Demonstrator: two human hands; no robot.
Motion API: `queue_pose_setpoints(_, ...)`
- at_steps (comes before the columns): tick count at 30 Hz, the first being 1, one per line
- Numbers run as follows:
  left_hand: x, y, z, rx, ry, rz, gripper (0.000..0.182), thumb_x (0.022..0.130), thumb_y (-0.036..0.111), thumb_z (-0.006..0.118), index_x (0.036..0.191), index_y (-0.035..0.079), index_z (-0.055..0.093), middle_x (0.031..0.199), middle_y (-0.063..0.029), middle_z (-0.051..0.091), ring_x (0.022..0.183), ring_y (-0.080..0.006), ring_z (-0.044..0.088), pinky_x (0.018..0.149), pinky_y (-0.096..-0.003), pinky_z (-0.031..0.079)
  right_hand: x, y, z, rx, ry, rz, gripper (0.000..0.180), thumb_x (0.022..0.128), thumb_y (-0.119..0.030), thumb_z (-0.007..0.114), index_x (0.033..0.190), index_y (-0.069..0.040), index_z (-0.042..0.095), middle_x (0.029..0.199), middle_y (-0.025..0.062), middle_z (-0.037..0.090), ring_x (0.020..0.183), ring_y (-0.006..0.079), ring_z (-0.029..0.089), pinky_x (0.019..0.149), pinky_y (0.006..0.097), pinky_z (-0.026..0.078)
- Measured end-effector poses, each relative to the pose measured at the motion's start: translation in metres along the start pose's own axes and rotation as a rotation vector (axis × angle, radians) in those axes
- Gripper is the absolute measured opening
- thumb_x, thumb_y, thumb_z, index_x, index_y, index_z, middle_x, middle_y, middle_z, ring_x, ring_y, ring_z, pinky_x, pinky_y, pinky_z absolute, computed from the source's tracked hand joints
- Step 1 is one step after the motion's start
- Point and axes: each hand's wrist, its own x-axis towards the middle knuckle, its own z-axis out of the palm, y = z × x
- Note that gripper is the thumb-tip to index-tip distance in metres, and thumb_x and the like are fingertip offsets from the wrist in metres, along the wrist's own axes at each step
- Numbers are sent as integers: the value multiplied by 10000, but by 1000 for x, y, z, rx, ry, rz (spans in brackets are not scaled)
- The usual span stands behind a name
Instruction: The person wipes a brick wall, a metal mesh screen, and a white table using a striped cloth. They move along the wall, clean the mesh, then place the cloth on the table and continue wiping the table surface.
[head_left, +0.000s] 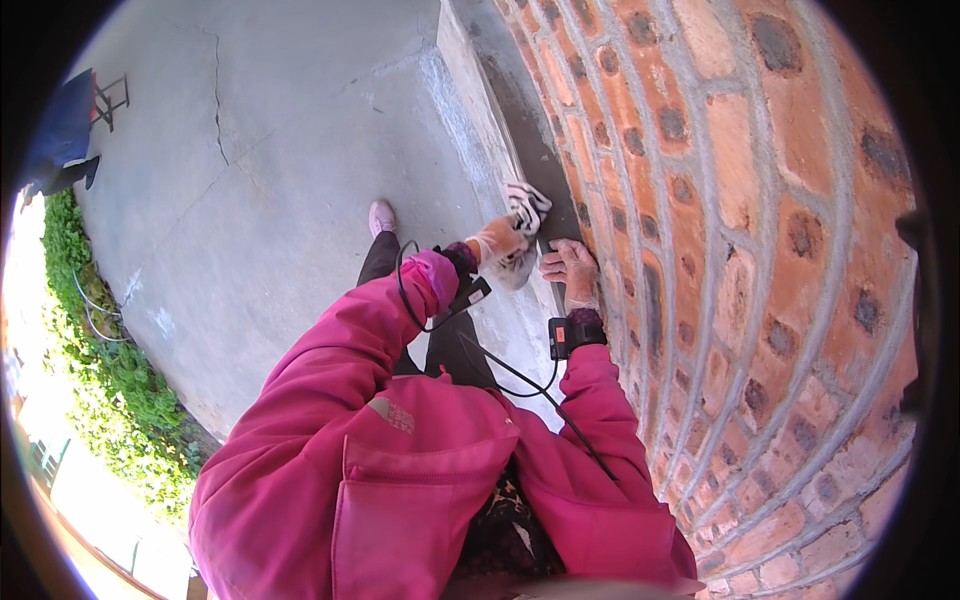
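Observation:
A black-and-white striped cloth (527, 204) lies over the edge of a low concrete ledge (480, 90) beside the brick wall. My left hand (501, 240), in a thin translucent glove, is closed on the cloth, part of which hangs down below the fingers. Close by on the right, my right hand (571, 268), also gloved, rests at the ledge near the wall with its fingers slightly bent and apart; nothing shows in it. Both wrists carry dark bands with small boxes and black cables.
A curved-looking red brick wall (735, 165) rises close on the right. Cracked concrete floor (262, 172) stretches to the left, with green plants (112, 360) along its edge. At the far upper left are a person in dark blue clothing (64, 127) and a small metal frame (112, 97).

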Motion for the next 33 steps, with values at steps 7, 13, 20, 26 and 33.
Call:
queue_pose_setpoints(7,12,1,-10,-349,8,-35,318,788,109,713,1077,-24,730,846,-80,730,757,-185,675,701,-360,559,-1,-2,-2,-4,23,10,291,1055,-296,580,1140,-24,637,899,139,742,709,243,744,603,342,609)
queue_pose_setpoints(13,48,44,-116,-445,207,42,257,813,80,748,1040,-40,732,843,-33,700,732,-145,636,679,-316,530,-3,-23,29,88,37,-13,302,1056,-288,573,1166,-14,638,979,150,738,805,243,742,676,343,612)
queue_pose_setpoints(20,53,110,-219,-581,602,278,316,823,155,758,1064,-39,692,875,-80,719,750,-181,673,715,-332,550,58,-92,94,-219,116,-155,257,1004,-260,632,1017,-7,672,809,113,721,632,194,695,552,321,568)
queue_pose_setpoints(26,9,123,-187,502,650,577,518,816,141,690,1331,175,647,1279,-97,649,1200,-339,610,955,-463,551,82,-95,100,-413,238,-113,221,960,-274,714,922,-65,652,694,69,699,485,144,623,436,281,465)
queue_pose_setpoints(33,14,133,-158,1224,489,954,463,853,177,643,1316,169,627,1014,-44,581,960,-253,615,735,-392,573,87,-98,95,-361,217,1,219,945,-189,735,913,-13,609,685,99,661,527,181,642,461,311,530)
